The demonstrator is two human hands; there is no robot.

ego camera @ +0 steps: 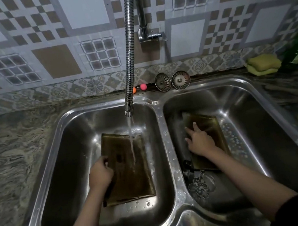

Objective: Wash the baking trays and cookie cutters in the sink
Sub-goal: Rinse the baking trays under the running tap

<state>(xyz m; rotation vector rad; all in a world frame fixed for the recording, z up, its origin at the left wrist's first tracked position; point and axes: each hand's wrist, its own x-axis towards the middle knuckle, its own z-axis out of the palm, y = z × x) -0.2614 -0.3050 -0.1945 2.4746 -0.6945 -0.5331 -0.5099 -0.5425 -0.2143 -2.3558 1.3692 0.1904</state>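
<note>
Two dark baking trays lie in a double steel sink (162,130), one per basin. Left tray (130,170) sits in the left basin, tilted, its far end under the water stream (131,138) falling from the flexible faucet (129,59). Left hand (100,174) grips this tray at its left edge, fingers curled round the rim. Right tray (212,124) lies in the right basin; right hand (200,140) rests on it with fingers straight and spread, pressing flat. Flower-shaped cookie cutter (201,187) lies on the right basin floor, just near of the right tray (outline faint through wet glare). Behind the sink on the desk (11,155): two sink strainers (172,81) leaning against the wall, a pink ball (143,87), an orange ball (134,90) partly behind the faucet, and a yellow sponge (263,63) at far right.
</note>
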